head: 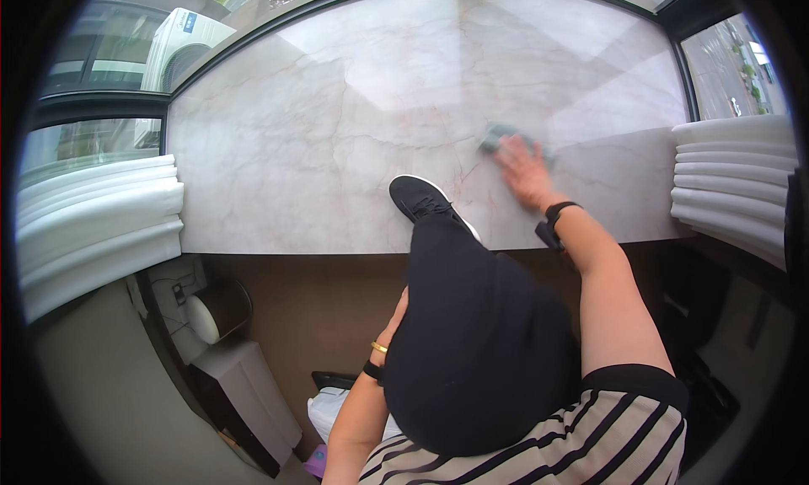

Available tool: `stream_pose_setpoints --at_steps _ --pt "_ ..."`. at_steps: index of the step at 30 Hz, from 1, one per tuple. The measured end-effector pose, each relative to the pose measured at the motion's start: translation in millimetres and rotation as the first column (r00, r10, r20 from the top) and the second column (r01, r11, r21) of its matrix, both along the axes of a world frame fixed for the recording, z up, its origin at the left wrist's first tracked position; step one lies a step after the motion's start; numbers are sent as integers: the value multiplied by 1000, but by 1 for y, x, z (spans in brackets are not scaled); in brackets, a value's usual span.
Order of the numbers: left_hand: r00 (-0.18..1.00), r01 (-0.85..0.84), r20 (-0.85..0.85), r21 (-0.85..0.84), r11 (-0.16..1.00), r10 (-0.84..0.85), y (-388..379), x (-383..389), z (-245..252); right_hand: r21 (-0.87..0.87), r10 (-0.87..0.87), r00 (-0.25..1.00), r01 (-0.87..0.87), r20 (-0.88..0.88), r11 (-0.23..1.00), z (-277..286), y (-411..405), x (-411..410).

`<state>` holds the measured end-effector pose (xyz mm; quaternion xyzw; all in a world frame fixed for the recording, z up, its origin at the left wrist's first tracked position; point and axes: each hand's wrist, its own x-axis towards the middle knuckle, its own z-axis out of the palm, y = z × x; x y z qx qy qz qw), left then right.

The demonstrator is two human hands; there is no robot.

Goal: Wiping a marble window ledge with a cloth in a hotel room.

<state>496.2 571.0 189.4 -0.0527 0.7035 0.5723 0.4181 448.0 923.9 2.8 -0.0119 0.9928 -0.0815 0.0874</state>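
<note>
My right hand [523, 172], blurred, lies over a grey-green cloth [502, 134] on the marble-patterned windowsill [284, 162]. The cloth shows past the fingertips and along one side of the hand. Left of that hand, a black lace-up shoe [420, 197] with a white sole edge stands on the sill, and my raised leg [474, 333] in dark trousers bends above it. My left hand [398, 314] rests against the side of this leg, its fingers mostly hidden behind the trousers.
White folded curtains [101, 226] hang at the left, with more curtains [733, 175] at the right. Dark window frames [686, 74] border the sill. Below its front edge are a cylindrical object [218, 311], a grey box-like cabinet [246, 396] and a white bag [325, 409].
</note>
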Motion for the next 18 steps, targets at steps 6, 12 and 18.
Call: stream_pose_setpoints --at_steps 6,12,18 --pt "981 -19 182 -229 973 62 -40 37 112 54 -799 596 798 74 600 -10 91 5" --pt "976 -36 201 -249 968 88 -52 46 133 -5 -830 557 831 15 557 -15 -5 -59" --pt "991 20 -132 146 989 -1 -2 5 -7 -329 179 948 -87 261 940 14 -138 -111"
